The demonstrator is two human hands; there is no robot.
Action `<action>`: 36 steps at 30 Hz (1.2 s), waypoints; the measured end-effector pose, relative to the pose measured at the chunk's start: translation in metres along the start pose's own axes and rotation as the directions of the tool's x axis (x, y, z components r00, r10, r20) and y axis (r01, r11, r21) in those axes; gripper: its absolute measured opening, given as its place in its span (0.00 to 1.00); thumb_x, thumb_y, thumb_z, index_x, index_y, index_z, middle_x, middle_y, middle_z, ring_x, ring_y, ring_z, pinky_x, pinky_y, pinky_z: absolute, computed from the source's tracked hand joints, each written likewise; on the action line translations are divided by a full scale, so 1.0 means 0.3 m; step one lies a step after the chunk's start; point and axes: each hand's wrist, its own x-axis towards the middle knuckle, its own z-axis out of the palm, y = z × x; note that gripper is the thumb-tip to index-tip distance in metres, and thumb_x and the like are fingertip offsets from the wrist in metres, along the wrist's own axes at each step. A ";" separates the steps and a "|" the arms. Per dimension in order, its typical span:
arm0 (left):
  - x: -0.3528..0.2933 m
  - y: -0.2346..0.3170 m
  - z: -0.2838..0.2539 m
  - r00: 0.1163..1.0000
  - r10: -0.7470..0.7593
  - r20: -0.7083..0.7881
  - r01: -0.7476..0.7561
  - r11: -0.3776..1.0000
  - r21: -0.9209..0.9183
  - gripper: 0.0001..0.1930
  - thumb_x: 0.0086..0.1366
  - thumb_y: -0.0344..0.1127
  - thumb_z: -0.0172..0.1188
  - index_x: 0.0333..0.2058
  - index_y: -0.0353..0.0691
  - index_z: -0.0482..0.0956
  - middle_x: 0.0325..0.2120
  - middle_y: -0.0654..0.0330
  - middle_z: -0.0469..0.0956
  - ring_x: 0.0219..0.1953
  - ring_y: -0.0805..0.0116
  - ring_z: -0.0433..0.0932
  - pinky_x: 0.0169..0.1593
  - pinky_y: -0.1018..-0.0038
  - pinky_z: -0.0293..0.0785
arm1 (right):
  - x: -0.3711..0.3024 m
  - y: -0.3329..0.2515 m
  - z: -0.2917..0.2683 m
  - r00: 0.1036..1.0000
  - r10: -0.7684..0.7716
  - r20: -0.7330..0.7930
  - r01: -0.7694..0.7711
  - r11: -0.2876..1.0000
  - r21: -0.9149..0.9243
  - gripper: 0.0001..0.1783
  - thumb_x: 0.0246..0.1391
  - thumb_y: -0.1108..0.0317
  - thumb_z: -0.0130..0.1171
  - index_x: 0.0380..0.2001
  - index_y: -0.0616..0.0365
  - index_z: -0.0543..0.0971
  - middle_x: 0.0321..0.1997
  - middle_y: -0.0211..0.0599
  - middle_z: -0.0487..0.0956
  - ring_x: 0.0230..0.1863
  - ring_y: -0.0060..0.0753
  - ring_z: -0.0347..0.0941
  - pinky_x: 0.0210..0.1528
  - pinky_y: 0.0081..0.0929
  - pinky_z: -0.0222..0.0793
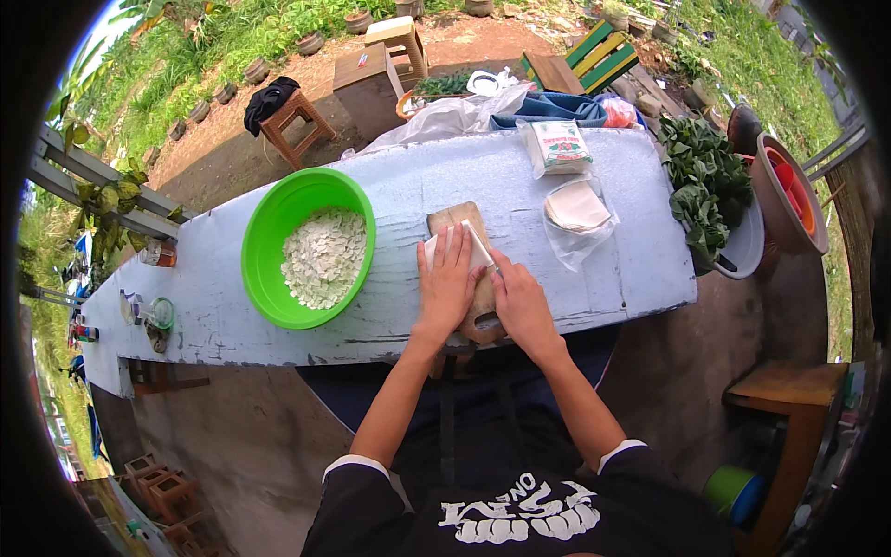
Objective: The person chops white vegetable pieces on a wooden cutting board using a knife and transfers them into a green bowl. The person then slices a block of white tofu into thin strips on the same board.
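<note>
My left hand (446, 286) lies flat with its fingers stretched over a folded stack of thin white wrapper sheets (478, 252), pressing it on a wooden cutting board (452, 219). Close beside it, my right hand (522, 299) is closed around what looks like a knife, mostly hidden by the fingers, at the right edge of the stack. To the left stands a bright green basin (261, 269) holding many small, flat white cut pieces (325, 257). Right of the board, more round-cornered white sheets (576, 206) lie in an opened clear plastic bag (568, 249).
A sealed pack of sheets (558, 148) sits at the far edge of the pale blue table (418, 186). Leafy greens (703, 176) fill a grey basin at the right, beside stacked tubs (789, 200). A glass (159, 253) and small jars stand at the left end. A wooden bench (789, 382) is at lower right.
</note>
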 end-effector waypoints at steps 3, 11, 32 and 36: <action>0.017 -0.034 -0.030 0.999 0.036 0.036 -0.035 0.999 -0.037 0.32 0.77 0.44 0.51 0.74 0.34 0.60 0.76 0.52 0.57 0.80 0.53 0.51 0.79 0.44 0.40 | -0.001 -0.025 0.004 0.997 0.043 0.060 -0.041 0.998 -0.037 0.27 0.71 0.67 0.50 0.71 0.53 0.66 0.46 0.60 0.75 0.44 0.70 0.79 0.47 0.58 0.76; 0.023 -0.006 0.036 0.997 -0.008 -0.080 0.013 0.998 0.066 0.32 0.72 0.37 0.51 0.72 0.29 0.62 0.76 0.48 0.58 0.79 0.57 0.53 0.80 0.48 0.40 | 0.009 -0.096 0.051 0.993 0.082 0.082 -0.071 0.990 -0.123 0.33 0.69 0.67 0.49 0.76 0.53 0.61 0.49 0.61 0.74 0.38 0.68 0.81 0.45 0.57 0.79; 0.020 0.010 0.050 0.994 -0.020 -0.106 0.025 0.999 0.046 0.32 0.70 0.37 0.51 0.71 0.32 0.64 0.78 0.50 0.54 0.81 0.57 0.48 0.78 0.36 0.34 | 0.048 -0.150 0.055 0.988 0.120 0.101 -0.088 0.957 -0.278 0.34 0.66 0.70 0.50 0.75 0.55 0.62 0.43 0.63 0.80 0.40 0.68 0.83 0.45 0.56 0.80; 0.018 0.015 0.048 0.991 -0.021 -0.128 0.023 1.000 0.018 0.31 0.69 0.37 0.52 0.69 0.33 0.67 0.78 0.50 0.54 0.81 0.56 0.47 0.77 0.33 0.34 | 0.079 -0.173 0.033 0.990 0.117 0.081 -0.099 0.973 -0.207 0.30 0.68 0.70 0.48 0.72 0.56 0.66 0.37 0.66 0.83 0.40 0.71 0.82 0.45 0.61 0.78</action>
